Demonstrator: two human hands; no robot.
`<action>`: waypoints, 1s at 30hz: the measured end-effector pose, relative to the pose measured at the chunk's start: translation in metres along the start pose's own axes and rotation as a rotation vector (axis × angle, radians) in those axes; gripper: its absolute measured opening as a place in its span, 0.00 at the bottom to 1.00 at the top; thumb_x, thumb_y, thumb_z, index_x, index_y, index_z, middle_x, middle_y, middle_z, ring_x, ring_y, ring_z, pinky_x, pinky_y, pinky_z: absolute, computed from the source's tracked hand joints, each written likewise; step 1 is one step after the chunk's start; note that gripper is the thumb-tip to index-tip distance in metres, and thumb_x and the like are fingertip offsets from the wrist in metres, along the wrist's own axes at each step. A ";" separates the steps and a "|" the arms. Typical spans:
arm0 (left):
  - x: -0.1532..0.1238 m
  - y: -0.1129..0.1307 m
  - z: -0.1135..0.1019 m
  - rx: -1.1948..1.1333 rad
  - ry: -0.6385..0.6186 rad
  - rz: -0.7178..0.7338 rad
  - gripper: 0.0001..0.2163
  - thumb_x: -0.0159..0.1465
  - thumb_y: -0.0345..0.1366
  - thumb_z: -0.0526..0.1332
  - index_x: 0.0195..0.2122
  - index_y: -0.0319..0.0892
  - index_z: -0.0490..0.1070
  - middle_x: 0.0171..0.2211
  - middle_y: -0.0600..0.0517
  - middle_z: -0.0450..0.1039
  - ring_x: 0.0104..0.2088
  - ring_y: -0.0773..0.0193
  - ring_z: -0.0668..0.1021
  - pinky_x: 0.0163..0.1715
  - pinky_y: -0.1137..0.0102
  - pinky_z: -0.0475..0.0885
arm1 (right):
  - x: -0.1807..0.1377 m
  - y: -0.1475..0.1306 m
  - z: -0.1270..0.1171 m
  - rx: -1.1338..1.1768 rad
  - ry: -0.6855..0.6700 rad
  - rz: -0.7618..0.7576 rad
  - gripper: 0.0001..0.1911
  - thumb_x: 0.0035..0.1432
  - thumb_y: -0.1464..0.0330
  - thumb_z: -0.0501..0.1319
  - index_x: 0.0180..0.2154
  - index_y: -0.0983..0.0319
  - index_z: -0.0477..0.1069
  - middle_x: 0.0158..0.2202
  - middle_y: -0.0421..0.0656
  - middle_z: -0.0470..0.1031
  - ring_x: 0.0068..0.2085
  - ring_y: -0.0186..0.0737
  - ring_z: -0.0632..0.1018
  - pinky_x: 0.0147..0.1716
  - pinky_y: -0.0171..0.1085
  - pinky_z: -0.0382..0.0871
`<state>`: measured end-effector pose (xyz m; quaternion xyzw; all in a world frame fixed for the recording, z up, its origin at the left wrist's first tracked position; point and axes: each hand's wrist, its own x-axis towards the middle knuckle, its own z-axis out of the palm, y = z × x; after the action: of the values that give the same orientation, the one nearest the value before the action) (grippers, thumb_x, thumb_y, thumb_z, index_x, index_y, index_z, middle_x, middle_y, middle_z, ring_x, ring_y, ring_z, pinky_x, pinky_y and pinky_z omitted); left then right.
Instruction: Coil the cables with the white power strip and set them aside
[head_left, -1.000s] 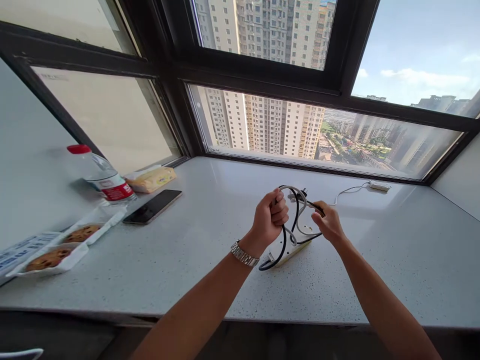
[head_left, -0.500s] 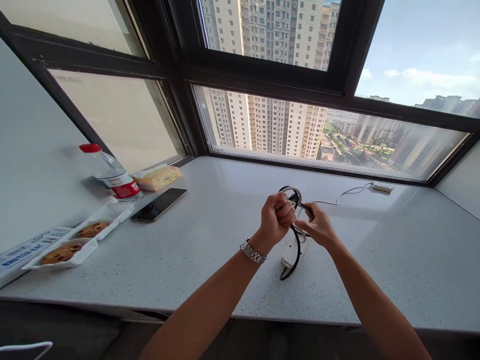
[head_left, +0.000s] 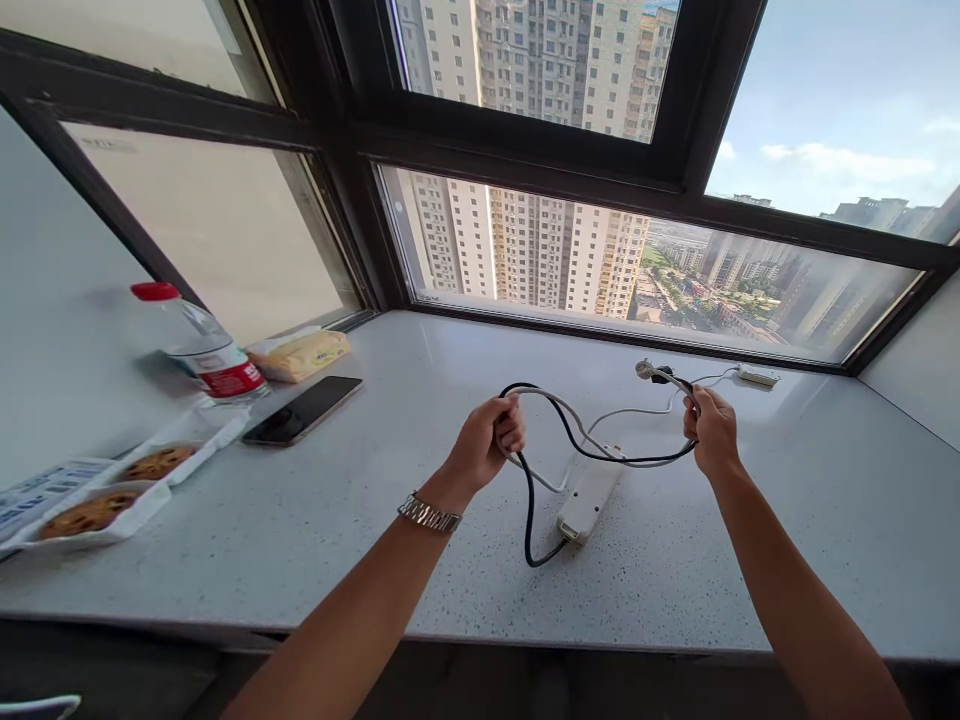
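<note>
A white power strip (head_left: 589, 493) lies on the speckled grey windowsill counter (head_left: 420, 540). A black cable (head_left: 529, 510) and a grey-white cable (head_left: 600, 415) run from it in loops. My left hand (head_left: 487, 440), with a metal watch at the wrist, is closed round both cables above the counter. My right hand (head_left: 709, 430) is closed on the cables' far end, where a plug (head_left: 651, 371) sticks out to the left. The cables hang slack between my two hands, over the strip.
At the left stand a water bottle (head_left: 199, 345) with a red cap, a yellow packet (head_left: 300, 355), a black phone (head_left: 304, 410) and a tray of cookies (head_left: 112, 495). A small white adapter (head_left: 757, 376) with a thin cord lies by the window frame at the back right.
My hands have moved apart: the left went left, the right went right and up. The coiled cables have been drawn out into a wide loop between them, uncovering the power strip.
</note>
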<state>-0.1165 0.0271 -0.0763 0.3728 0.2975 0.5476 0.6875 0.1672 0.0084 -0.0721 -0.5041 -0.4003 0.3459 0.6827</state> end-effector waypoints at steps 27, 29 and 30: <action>-0.005 -0.030 0.065 -0.428 -0.066 0.091 0.23 0.57 0.59 0.52 0.29 0.41 0.64 0.23 0.54 0.60 0.23 0.68 0.66 0.23 0.72 0.65 | -0.135 0.035 0.078 -0.092 -0.266 -0.529 0.08 0.62 0.65 0.53 0.42 0.60 0.66 0.34 0.44 0.71 0.23 0.30 0.67 0.21 0.33 0.64; -0.010 -0.029 0.065 -0.358 -0.173 0.119 0.27 0.52 0.63 0.55 0.32 0.41 0.66 0.26 0.52 0.62 0.25 0.67 0.68 0.23 0.72 0.66 | -0.137 0.038 0.086 -0.171 -0.282 -0.568 0.09 0.62 0.66 0.53 0.41 0.60 0.68 0.33 0.45 0.71 0.25 0.32 0.69 0.24 0.35 0.65; -0.012 -0.029 0.065 -0.325 -0.210 0.136 0.27 0.50 0.62 0.59 0.34 0.41 0.67 0.27 0.52 0.62 0.26 0.67 0.68 0.24 0.72 0.66 | -0.137 0.039 0.089 -0.203 -0.288 -0.581 0.09 0.62 0.67 0.53 0.42 0.60 0.69 0.34 0.46 0.72 0.27 0.34 0.70 0.26 0.35 0.67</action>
<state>-0.0510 -0.0003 -0.0655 0.3311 0.1062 0.5917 0.7273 0.0249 -0.0654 -0.1217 -0.3804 -0.6518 0.1630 0.6355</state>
